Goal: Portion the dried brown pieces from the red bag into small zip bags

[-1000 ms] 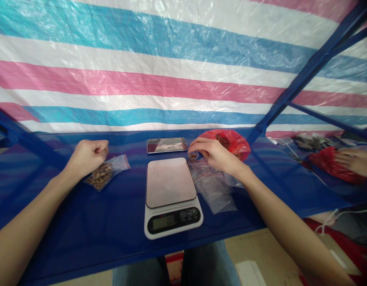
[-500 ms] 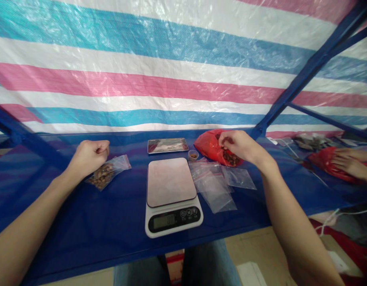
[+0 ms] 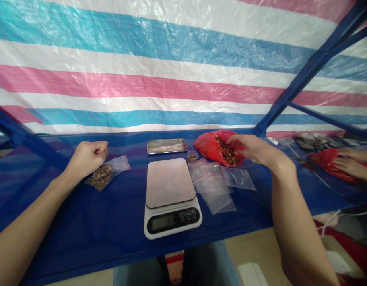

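Note:
My right hand (image 3: 251, 147) reaches into the open mouth of a red plastic bag (image 3: 208, 145) full of brown nuts, fingers curled among them. My left hand (image 3: 87, 156) rests as a closed fist on the blue shelf, touching the top of a small clear zip bag of nuts (image 3: 106, 174). Between the hands stands a white kitchen scale (image 3: 170, 196) with a bare platform. A tiny cup with a few nuts (image 3: 193, 155) sits behind the scale, and several empty zip bags (image 3: 216, 183) lie to its right.
A phone (image 3: 167, 146) lies flat behind the scale. A striped tarp hangs at the back and a slanted blue frame post (image 3: 302, 75) rises at right. Another person's hands (image 3: 354, 165) work on a second red bag at far right.
My right hand left the small cup behind the scale, moved right and went into the red bag of nuts. My left fist stayed put.

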`<state>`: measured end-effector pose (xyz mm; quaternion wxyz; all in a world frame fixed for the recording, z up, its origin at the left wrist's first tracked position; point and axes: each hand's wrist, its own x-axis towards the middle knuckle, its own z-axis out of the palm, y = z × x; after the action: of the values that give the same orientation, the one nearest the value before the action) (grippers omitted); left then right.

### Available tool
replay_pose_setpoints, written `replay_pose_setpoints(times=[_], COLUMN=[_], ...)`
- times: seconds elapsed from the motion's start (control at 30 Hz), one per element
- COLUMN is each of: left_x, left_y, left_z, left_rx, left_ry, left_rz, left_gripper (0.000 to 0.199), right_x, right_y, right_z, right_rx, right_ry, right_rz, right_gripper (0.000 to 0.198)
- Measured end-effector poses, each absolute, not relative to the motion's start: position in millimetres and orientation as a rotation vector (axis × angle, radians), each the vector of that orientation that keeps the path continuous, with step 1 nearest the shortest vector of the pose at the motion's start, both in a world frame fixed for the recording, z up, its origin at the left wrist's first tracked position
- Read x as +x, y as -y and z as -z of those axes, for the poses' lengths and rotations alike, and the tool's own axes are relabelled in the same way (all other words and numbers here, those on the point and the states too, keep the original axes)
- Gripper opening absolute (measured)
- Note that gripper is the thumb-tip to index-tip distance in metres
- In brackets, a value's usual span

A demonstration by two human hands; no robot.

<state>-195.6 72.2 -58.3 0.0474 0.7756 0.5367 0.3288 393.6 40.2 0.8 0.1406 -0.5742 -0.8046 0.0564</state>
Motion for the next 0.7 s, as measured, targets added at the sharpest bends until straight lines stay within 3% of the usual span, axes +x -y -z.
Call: replay_pose_setpoints(times=[0.13, 0.23, 0.37, 0.5, 0.7], left_x=[-198, -200, -203, -207, -209], left_y=[-73, -74, -76, -79, -79], left_z=[58, 59, 62, 66, 65], left_rx=[2.365, 2.375, 2.386, 2.364, 2.350], left_ry=[-1.632, -1.649, -1.667, -1.717, -1.757], left_rz=[-1.017, -1.029, -0.955, -0.935, -0.913], left_gripper=[0.024, 0.025, 0.022, 0.023, 0.023], right_x=[393, 392, 393, 386, 382], right_y=[-25, -12, 3, 5, 2], right_z=[-3, 12, 30, 26, 21], right_rx=[-1.637, -1.518, -1.426, -1.328, -1.326], right_ry=[2.382, 2.456, 2.477, 2.537, 2.602], right_rz=[-0.322, -0.343, -0.085, 0.147, 0.284], right_gripper=[0.018, 0.013, 0.012, 0.023, 0.024])
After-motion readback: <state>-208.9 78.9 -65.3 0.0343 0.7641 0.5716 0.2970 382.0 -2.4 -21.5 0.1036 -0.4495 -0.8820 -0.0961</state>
